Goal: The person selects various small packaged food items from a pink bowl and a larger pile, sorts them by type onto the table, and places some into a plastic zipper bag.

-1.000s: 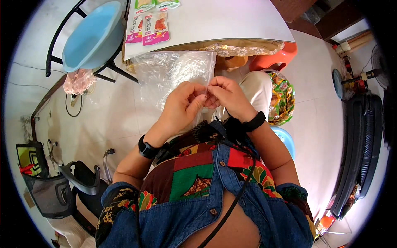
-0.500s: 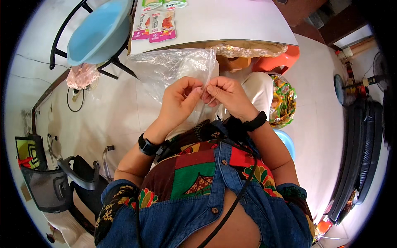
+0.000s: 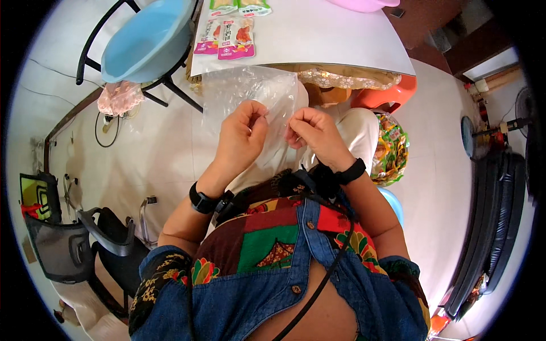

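A clear plastic bag (image 3: 227, 88) hangs over my lap, in front of the table's near edge. My right hand (image 3: 319, 135) is closed in a pinch at the bag's right edge. A little to the left, my left hand (image 3: 240, 133) is closed with thumb and forefinger together on the film, though the thin plastic between its fingertips is hard to see. A short gap parts the two hands. Two packets with purple lower ends, one of them a snack pouch (image 3: 236, 38), lie flat on the white table (image 3: 318, 40) beyond the bag.
Green packets (image 3: 254, 7) and a pink basin (image 3: 364, 4) are at the table's far side. A blue basin (image 3: 142, 42) rests on a black-framed chair at left. By my right knee stands a container of colourful packets (image 3: 392, 148), near an orange stool (image 3: 392, 94).
My hands have drawn apart; before, their fingertips met at the bag's edge. The bag's upper part has shifted. The view has tilted slightly, bringing the pink basin into sight.
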Action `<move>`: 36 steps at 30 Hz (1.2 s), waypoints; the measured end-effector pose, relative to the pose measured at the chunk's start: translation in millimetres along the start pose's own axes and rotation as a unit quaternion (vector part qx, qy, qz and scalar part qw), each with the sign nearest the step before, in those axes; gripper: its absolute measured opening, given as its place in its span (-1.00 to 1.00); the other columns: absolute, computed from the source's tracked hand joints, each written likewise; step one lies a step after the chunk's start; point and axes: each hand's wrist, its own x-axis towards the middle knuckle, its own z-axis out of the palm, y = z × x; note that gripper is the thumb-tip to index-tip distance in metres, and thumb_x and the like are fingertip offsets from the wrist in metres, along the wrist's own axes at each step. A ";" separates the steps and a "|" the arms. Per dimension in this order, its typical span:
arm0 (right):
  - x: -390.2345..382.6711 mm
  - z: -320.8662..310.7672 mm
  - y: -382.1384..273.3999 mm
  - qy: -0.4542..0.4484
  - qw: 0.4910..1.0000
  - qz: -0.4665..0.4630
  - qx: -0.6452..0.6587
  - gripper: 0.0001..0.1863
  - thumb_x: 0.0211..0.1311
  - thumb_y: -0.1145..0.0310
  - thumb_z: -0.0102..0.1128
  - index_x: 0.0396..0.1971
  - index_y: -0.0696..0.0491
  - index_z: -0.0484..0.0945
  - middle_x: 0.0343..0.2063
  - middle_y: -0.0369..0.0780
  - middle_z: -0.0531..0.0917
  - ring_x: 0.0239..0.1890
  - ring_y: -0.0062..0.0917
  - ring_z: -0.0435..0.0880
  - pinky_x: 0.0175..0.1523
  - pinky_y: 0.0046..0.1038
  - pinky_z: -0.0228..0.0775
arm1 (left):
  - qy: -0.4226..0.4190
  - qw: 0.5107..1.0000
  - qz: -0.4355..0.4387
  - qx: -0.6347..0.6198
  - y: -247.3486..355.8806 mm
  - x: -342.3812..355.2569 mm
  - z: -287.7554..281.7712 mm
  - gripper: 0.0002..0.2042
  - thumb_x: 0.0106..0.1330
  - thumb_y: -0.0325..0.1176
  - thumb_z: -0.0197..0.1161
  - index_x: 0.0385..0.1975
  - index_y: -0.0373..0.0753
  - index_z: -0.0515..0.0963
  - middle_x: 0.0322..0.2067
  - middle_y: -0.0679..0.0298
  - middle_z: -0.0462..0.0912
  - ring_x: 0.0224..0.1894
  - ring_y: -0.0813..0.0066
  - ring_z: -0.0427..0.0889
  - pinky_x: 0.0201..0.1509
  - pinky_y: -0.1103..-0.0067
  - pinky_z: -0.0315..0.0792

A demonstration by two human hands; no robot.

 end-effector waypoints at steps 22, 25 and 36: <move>51.2 11.0 -59.7 0.101 0.699 -0.370 -0.603 -0.92 -0.03 0.47 0.28 -0.46 0.04 0.60 -0.46 -0.28 0.49 -0.34 -0.38 0.52 -0.31 -0.36 0.39 | 0.009 0.867 0.130 0.481 50.2 -8.9 -22.7 -0.78 0.07 -0.54 0.15 -0.27 -0.14 0.55 -0.41 0.19 0.53 -0.41 0.11 0.56 -0.38 0.31 0.43; 56.3 13.5 -69.2 0.080 0.687 -0.397 -0.604 -0.93 -0.01 0.46 0.26 -0.46 0.06 0.59 -0.52 -0.23 0.47 -0.38 -0.35 0.52 -0.34 -0.35 0.37 | 0.034 0.843 0.143 0.518 51.4 -14.6 -40.0 -0.75 0.05 -0.57 0.11 -0.26 -0.16 0.55 -0.40 0.18 0.52 -0.39 0.10 0.54 -0.35 0.29 0.42; 79.7 28.5 -176.7 -0.099 0.740 -0.328 -0.578 -0.90 -0.04 0.50 0.21 -0.46 0.15 0.56 -0.56 -0.15 0.58 -0.45 -0.40 0.58 -0.30 -0.48 0.40 | 0.041 0.880 0.091 0.465 156.1 13.9 -125.4 -0.81 0.08 -0.49 0.22 -0.28 -0.20 0.55 -0.39 0.27 0.60 -0.54 0.45 0.54 -0.43 0.56 0.43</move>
